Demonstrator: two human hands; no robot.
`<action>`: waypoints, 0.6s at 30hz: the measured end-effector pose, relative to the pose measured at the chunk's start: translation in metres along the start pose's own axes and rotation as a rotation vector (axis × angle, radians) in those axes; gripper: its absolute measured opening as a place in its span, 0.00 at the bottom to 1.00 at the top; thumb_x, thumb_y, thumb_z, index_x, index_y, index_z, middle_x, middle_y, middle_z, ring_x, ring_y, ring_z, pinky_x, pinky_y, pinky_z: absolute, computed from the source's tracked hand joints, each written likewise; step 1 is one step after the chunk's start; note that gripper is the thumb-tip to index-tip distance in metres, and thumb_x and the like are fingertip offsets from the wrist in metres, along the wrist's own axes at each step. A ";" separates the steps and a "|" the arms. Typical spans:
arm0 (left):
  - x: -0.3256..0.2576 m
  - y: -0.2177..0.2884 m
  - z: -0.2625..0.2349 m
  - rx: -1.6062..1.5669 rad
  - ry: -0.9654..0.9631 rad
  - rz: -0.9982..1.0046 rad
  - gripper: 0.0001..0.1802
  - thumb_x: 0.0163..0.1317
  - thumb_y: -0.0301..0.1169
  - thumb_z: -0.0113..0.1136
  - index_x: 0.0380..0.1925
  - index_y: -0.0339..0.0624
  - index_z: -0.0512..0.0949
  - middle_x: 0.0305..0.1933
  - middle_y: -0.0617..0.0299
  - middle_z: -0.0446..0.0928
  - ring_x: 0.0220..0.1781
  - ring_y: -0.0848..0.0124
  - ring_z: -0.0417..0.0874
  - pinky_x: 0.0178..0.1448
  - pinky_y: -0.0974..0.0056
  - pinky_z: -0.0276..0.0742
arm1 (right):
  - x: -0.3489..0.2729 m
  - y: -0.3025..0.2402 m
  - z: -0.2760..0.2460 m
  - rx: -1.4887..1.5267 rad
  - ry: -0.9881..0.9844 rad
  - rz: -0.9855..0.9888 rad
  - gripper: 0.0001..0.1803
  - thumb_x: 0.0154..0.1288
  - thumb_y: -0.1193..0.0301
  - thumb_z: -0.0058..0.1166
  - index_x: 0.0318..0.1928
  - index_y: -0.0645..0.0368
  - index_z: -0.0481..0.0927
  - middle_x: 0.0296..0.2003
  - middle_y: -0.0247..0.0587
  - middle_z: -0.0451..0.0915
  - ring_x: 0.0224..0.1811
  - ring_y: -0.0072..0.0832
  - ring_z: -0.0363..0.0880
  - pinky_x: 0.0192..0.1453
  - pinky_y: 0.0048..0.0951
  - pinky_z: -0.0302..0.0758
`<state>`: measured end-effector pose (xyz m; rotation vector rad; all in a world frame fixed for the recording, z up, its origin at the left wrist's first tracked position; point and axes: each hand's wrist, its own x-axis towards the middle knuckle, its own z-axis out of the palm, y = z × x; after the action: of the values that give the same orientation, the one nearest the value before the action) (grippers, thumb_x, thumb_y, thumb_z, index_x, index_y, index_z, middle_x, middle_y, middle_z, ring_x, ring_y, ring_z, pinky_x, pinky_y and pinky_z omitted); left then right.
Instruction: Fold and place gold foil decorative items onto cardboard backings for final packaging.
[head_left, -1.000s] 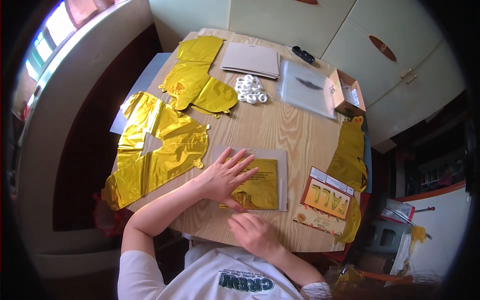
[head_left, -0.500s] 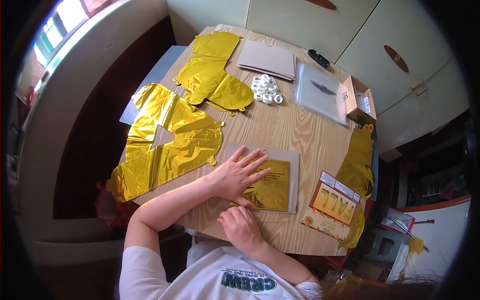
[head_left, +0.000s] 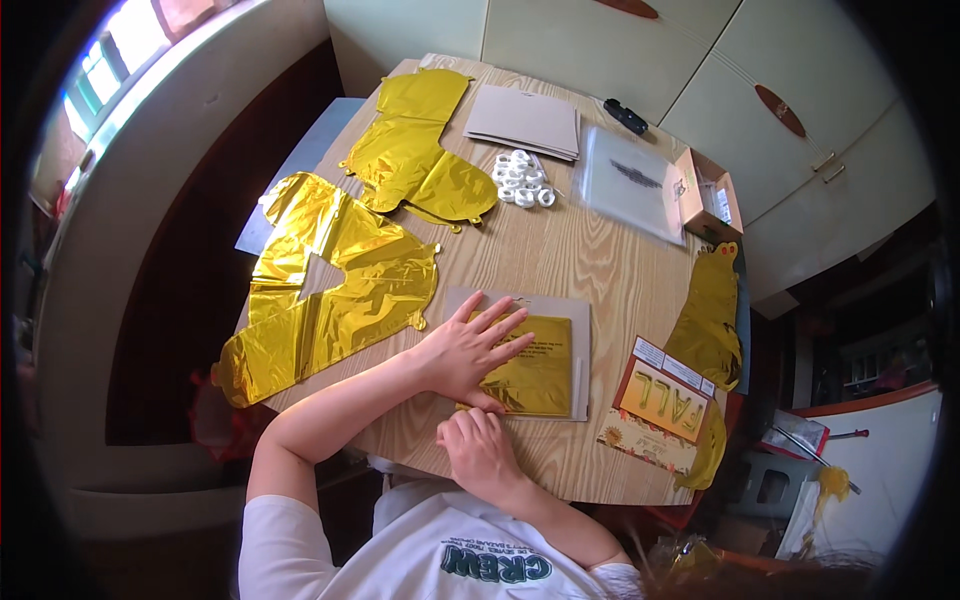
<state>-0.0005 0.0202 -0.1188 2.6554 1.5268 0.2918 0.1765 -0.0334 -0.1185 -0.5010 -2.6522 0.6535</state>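
Observation:
A folded gold foil balloon (head_left: 543,372) lies on a grey cardboard sheet (head_left: 545,306) near the table's front edge, and a shiny clear plastic sleeve seems to cover both. My left hand (head_left: 462,355) presses flat on the left part of this package, its fingers spread over the gold foil. Just below, my right hand (head_left: 482,456) is curled closed at the package's lower left edge, close to the left thumb. Whatever its fingertips grip there is hidden.
Flat gold foil balloons (head_left: 330,290) cover the table's left side; another (head_left: 710,310) hangs over the right edge beside a printed card (head_left: 660,405). Farther back are white ribbon rolls (head_left: 522,180), cardboard sheets (head_left: 522,120), clear plastic bags (head_left: 625,205), a small box (head_left: 705,200) and a black object (head_left: 626,116).
The whole view has shifted slightly, with the table's contents a little further left. Both hands keep nearly the same pose on the package.

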 end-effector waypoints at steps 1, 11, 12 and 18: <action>0.000 0.000 -0.001 -0.002 -0.002 0.002 0.59 0.48 0.76 0.50 0.72 0.46 0.59 0.76 0.46 0.54 0.79 0.48 0.49 0.77 0.38 0.40 | -0.004 0.002 -0.005 0.078 0.009 0.001 0.03 0.59 0.73 0.52 0.33 0.55 0.72 0.34 0.38 0.71 0.41 0.35 0.72 0.48 0.37 0.69; 0.003 0.002 -0.003 0.018 -0.040 0.039 0.59 0.49 0.77 0.48 0.71 0.43 0.60 0.76 0.44 0.53 0.79 0.48 0.50 0.77 0.38 0.41 | -0.117 0.063 -0.125 1.273 0.669 0.301 0.14 0.74 0.58 0.50 0.34 0.50 0.64 0.27 0.29 0.67 0.19 0.17 0.60 0.22 0.22 0.60; 0.001 0.002 -0.002 0.018 -0.050 0.040 0.62 0.47 0.78 0.48 0.72 0.42 0.59 0.76 0.43 0.53 0.79 0.46 0.49 0.77 0.37 0.41 | -0.129 0.073 -0.141 1.174 0.731 0.275 0.14 0.75 0.59 0.49 0.35 0.51 0.63 0.26 0.28 0.63 0.18 0.16 0.56 0.21 0.21 0.56; -0.001 0.009 -0.005 0.008 -0.097 0.079 0.63 0.46 0.80 0.49 0.72 0.44 0.58 0.77 0.43 0.52 0.79 0.46 0.46 0.77 0.36 0.39 | -0.171 0.084 -0.178 0.514 0.816 0.329 0.09 0.75 0.67 0.48 0.38 0.56 0.65 0.30 0.31 0.64 0.24 0.17 0.59 0.25 0.19 0.57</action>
<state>0.0061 0.0149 -0.1124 2.6967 1.4010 0.1594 0.4214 0.0309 -0.0567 -0.8314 -1.5841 0.9358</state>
